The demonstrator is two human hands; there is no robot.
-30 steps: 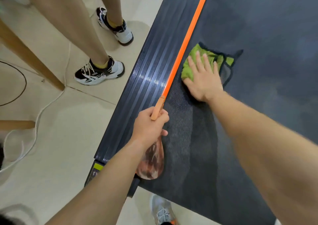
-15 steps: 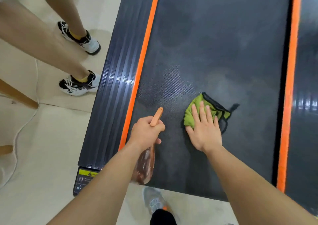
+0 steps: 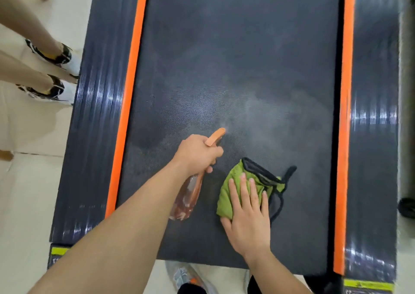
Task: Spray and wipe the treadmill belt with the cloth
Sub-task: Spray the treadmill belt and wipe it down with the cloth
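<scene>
The dark treadmill belt (image 3: 235,57) fills the middle of the view between two orange strips. My left hand (image 3: 197,153) grips the neck of a clear spray bottle (image 3: 187,197) with an orange nozzle, pointed up and to the right; a pale mist hangs over the belt just beyond the nozzle. A green cloth (image 3: 233,188) with black trim and a black cord lies on the belt near its near end. My right hand (image 3: 248,217) presses flat on the cloth with straight fingers.
Ribbed dark side rails (image 3: 98,114) run along both sides of the belt. Another person's legs and black-and-white sneakers (image 3: 56,73) stand on the tiled floor at the left. My own shoe (image 3: 186,275) shows below the belt's near edge.
The view has swung right, centring the belt. My right hand has slid the cloth from the left orange strip toward the middle. The bottle now sprays mist over the belt.
</scene>
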